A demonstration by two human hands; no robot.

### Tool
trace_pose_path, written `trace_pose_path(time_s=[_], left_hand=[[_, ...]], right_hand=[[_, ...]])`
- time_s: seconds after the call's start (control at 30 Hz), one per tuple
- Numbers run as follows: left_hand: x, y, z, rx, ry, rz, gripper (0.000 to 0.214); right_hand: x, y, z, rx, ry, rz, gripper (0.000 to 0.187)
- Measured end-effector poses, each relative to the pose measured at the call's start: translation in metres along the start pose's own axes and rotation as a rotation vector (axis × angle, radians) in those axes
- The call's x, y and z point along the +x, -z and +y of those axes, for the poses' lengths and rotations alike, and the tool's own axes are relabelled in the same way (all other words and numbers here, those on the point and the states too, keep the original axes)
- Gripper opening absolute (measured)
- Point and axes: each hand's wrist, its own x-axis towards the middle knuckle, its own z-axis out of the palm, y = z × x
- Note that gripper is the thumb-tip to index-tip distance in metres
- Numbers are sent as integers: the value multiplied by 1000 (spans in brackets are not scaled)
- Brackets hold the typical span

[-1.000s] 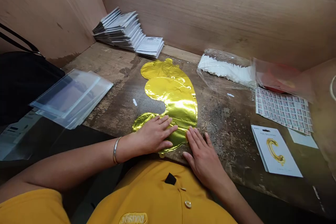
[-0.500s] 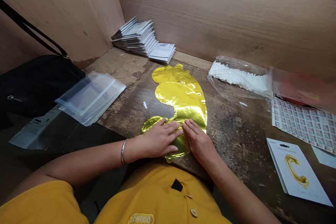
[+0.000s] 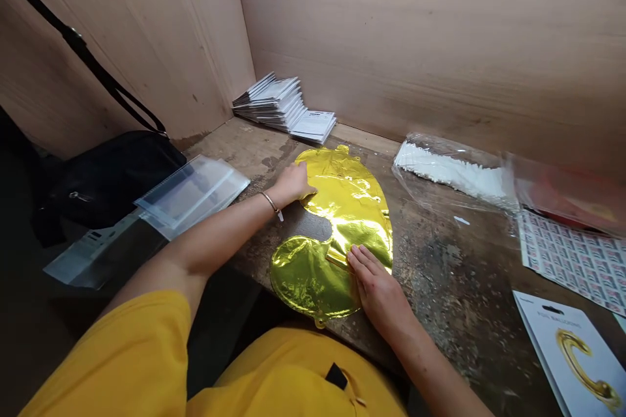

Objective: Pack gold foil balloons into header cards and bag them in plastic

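A gold foil letter balloon (image 3: 342, 208) lies flat on a scarred wooden workbench (image 3: 430, 260), directly in front of the person. Its long axis runs away from them, nearly straight, with the far end leaning slightly to the right in the view. The curved notch (image 3: 313, 225) opens to the left and shows dark wood through it, and a small foil tab (image 3: 320, 322) points toward the person at the near end.

The left hand (image 3: 291, 184), with a metal bangle (image 3: 270, 202) on the wrist, lies open and palm-down at the balloon's far left edge, its fingertips (image 3: 308, 190) on the foil. The right hand (image 3: 376, 290) lies open and flat on the near right part, its fingers (image 3: 359, 259) just beside a small folded foil flap (image 3: 337, 259). Neither hand is closed around anything.

Beyond the balloon, a stack of cards (image 3: 278, 107) sits against the plywood wall (image 3: 415, 45). Clear plastic sleeves (image 3: 193, 195) lie to the left beside a black bag (image 3: 112, 179). To the right are a clear bag of white sticks (image 3: 454, 172), a printed label sheet (image 3: 570, 260), and a foil balloon card (image 3: 570, 355).
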Motion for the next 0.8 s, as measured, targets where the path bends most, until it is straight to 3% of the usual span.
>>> trace_pose_path(time_s=[0.1, 0.27, 0.4, 0.47, 0.53, 0.6, 0.63, 0.7, 0.8], left_hand=[[17, 1, 12, -11, -7, -90, 55], [23, 7, 12, -98, -7, -227, 22], [12, 16, 18, -252, -86, -176, 13], [-3, 28, 28, -355, -172, -70, 16], [-30, 45, 41, -437, -364, 180, 14], [-66, 60, 54, -411, -708, 503, 11], [-84, 65, 59, -321, -903, 584, 11], [-117, 64, 64, -116, -1243, 623, 12], [-143, 33, 58, 60, -1433, 485, 16]], right_hand=[[0, 2, -1, 7, -7, -8, 42], [-3, -3, 1, 69, -34, 17, 46], [-2, -10, -1, 103, -33, 56, 44], [0, -4, -4, 109, -41, 84, 41], [1, 14, -7, 123, -65, 152, 41], [-2, 41, -8, 122, -132, 309, 45], [-5, 56, -6, 102, -183, 413, 47], [-13, 82, -1, 30, -293, 582, 49], [-30, 99, 13, -90, -414, 570, 49]])
